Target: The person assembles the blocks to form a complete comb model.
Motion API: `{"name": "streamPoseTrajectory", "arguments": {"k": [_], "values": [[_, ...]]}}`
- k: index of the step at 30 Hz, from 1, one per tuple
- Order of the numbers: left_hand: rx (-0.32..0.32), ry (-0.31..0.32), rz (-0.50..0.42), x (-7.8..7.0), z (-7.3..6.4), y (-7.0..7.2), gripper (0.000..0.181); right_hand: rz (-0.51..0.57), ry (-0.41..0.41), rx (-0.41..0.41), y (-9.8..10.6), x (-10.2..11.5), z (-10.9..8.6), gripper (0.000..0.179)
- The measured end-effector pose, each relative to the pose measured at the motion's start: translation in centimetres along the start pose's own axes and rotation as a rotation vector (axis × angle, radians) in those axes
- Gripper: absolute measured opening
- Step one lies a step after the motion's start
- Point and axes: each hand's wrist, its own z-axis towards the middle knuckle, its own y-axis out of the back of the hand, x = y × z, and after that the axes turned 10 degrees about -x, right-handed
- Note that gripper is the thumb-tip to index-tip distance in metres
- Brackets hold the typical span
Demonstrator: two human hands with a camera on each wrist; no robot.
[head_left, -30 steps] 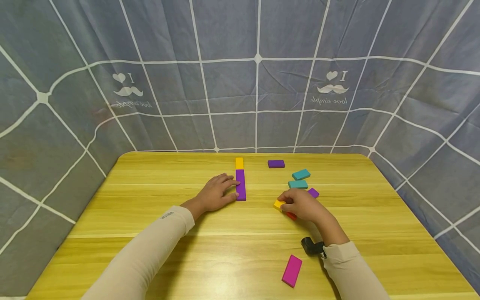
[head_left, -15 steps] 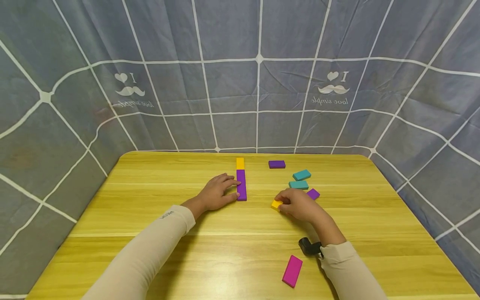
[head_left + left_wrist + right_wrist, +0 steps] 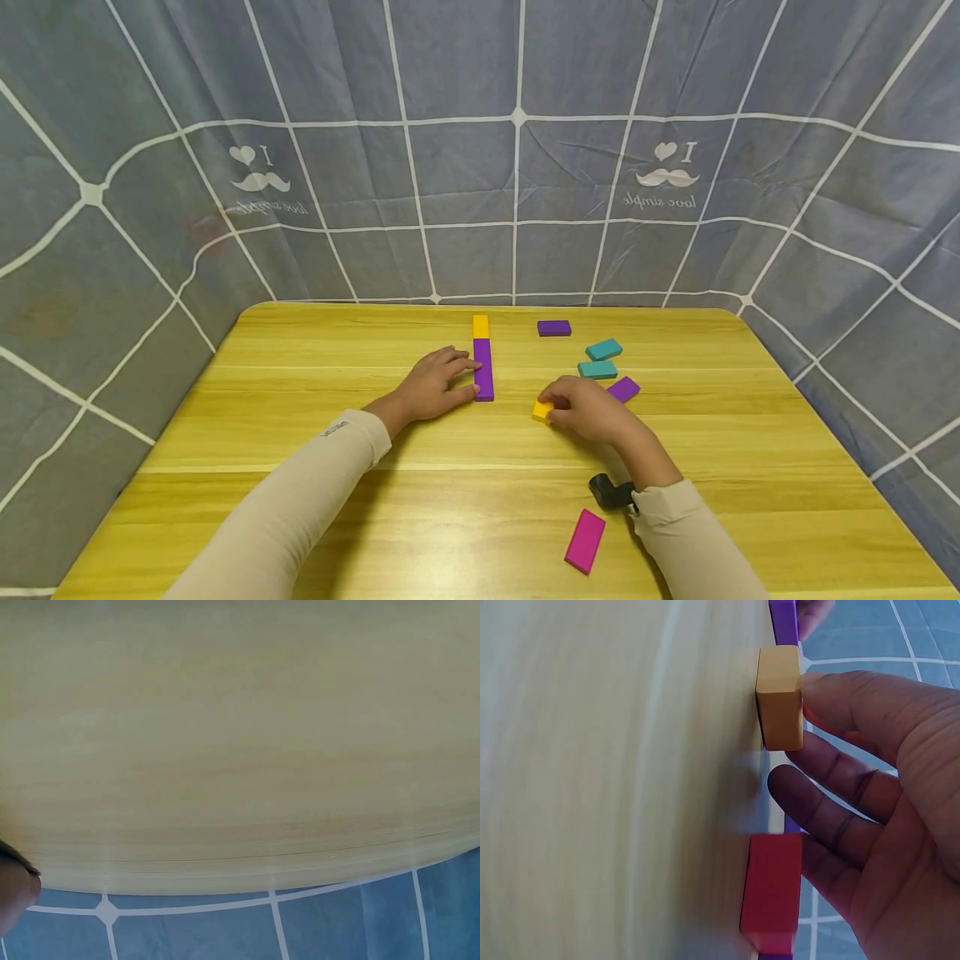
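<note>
In the head view, my left hand [image 3: 435, 385] rests at a row of purple blocks [image 3: 483, 375], thumb and forefinger touching it. A yellow block [image 3: 481, 327] continues the row at its far end. My right hand [image 3: 592, 410] pinches a second yellow block [image 3: 542, 411] between thumb and fingers, low at the table, right of the row. In the right wrist view this yellow block [image 3: 780, 697] stands out ahead of a red block [image 3: 772, 891] beside the lower fingers; the hand hides the red one from the head view. Only a bit of the left hand [image 3: 16, 892] enters the left wrist view.
Two teal blocks [image 3: 597, 369], a purple block [image 3: 624, 389] and a darker purple block [image 3: 553, 328] lie toward the back right. Nearer me is a magenta block [image 3: 585, 542]. A black wrist camera [image 3: 611, 492] sits below the right wrist. A grey curtain [image 3: 465, 167] surrounds the wooden table [image 3: 300, 333].
My right hand has slid left with the yellow block, toward the purple row. The red block has gone out of sight behind the hand. My left hand has stayed in place.
</note>
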Motion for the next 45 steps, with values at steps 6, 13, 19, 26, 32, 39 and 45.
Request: {"name": "streamPoseTrajectory", "arguments": {"k": [6,13,19,26,32,39,45], "values": [[0.005,0.004,-0.004,-0.1,0.0,0.0,0.051,0.014,-0.018,0.002,-0.4,0.3,0.2,0.022],[0.0,0.001,-0.008,0.0,-0.1,0.1,0.051,0.0,-0.015,-0.009,-0.5,0.0,0.2,0.022],[0.002,0.005,-0.011,-0.1,-0.1,0.3,0.051,-0.014,0.009,-0.006,-0.3,-0.1,0.3,0.021],[0.006,0.007,-0.012,-0.2,-0.1,0.4,0.051,-0.011,0.012,0.031,-0.6,0.1,0.6,0.021],[0.024,0.013,-0.013,-0.3,0.1,0.4,0.052,-0.001,-0.01,0.057,-0.8,0.6,0.9,0.022],[0.051,0.037,-0.021,-0.4,0.4,0.6,0.052,0.014,0.007,0.07,-1.0,1.3,1.2,0.02],[0.064,0.053,-0.03,-0.4,0.5,0.6,0.052,0.031,-0.002,0.08,-1.2,2.0,1.4,0.018]]}}
